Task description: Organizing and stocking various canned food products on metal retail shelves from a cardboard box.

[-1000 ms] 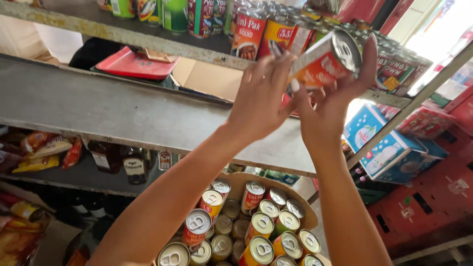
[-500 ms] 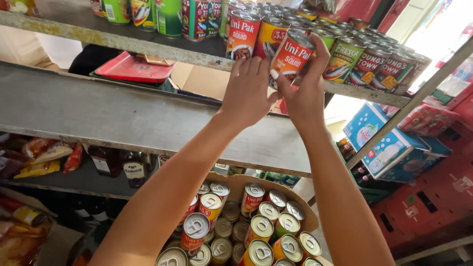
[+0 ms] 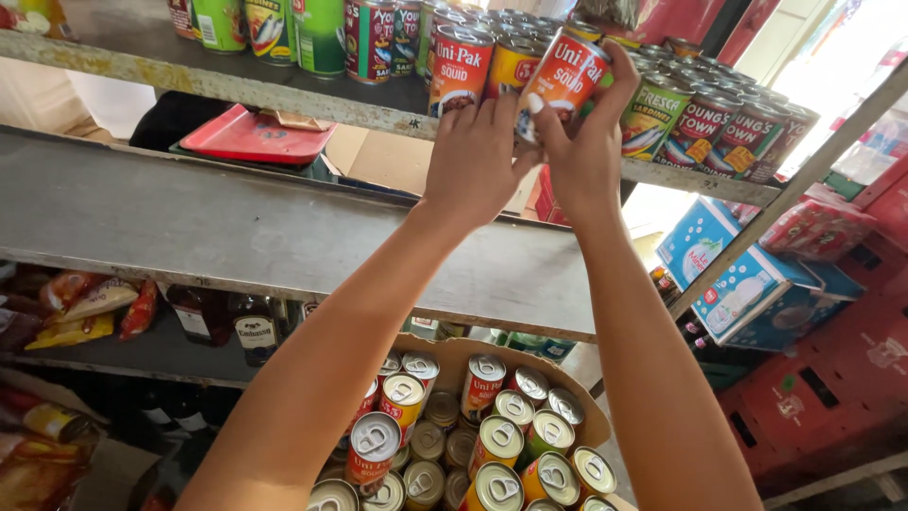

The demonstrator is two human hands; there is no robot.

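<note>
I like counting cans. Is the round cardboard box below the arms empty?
No, the round cardboard box is packed with red-and-yellow metal cans standing upright, pull-tab lids showing.
</note>
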